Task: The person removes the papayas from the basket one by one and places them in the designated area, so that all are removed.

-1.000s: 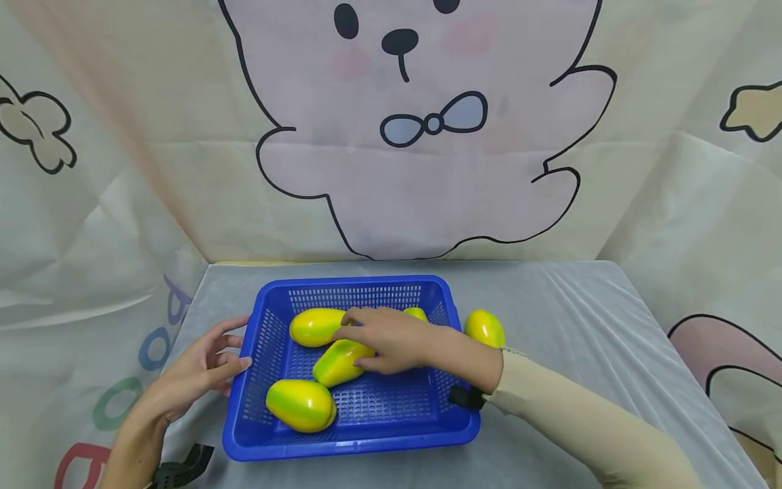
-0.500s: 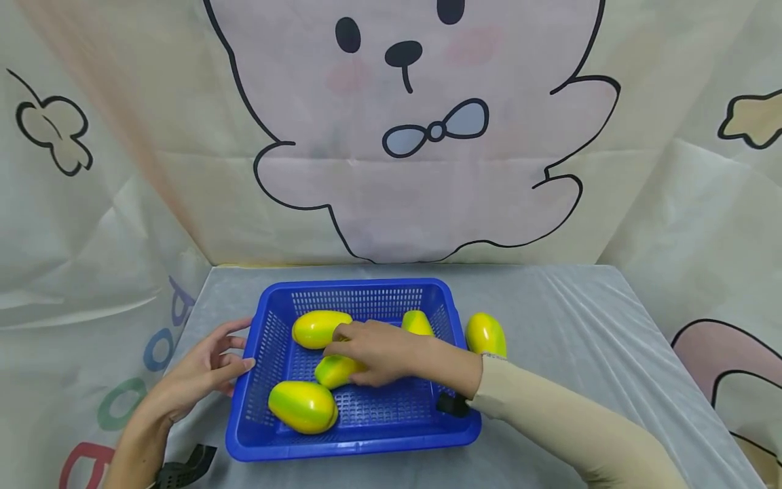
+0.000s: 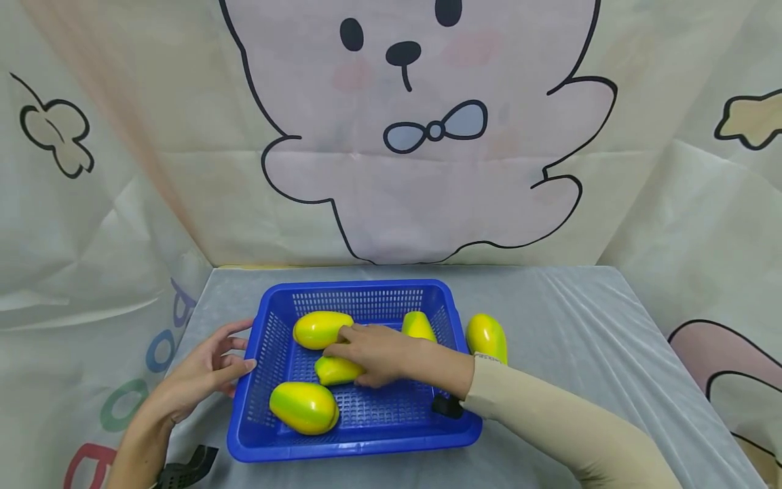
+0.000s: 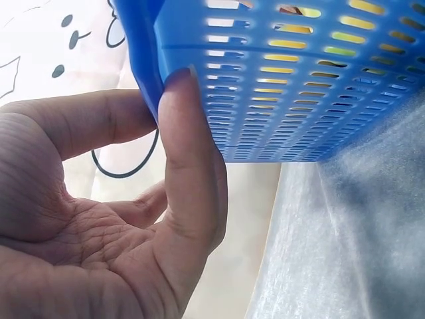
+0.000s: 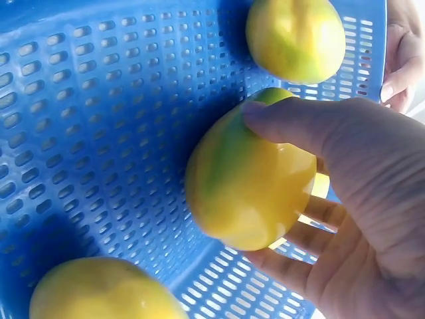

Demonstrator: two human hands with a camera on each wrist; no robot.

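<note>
A blue plastic basket (image 3: 354, 445) with slotted walls stands before me. My left hand (image 3: 204, 373) pinches its left rim between thumb and fingers, as the left wrist view also shows up close. Over the middle of the basket, my right hand (image 3: 381, 353) grips a yellow-green papaya (image 5: 249, 176), thumb on one side and fingers round the other. Nearby in the basket lie a papaya (image 3: 320, 331) at the back left, one (image 3: 303, 407) at the front left and one (image 3: 418, 325) at the back right, partly hidden by the right hand and forearm.
Outside the basket, another papaya (image 3: 486, 337) lies against its right side, partly behind the right sleeve. A grey cloth (image 3: 568, 319) covers the table. Printed curtains (image 3: 427, 204) hang at the back and both sides.
My right hand has moved slightly left and down with the middle papaya, which has turned to lie flatter. The back-right papaya shows more. The left hand stays on the rim.
</note>
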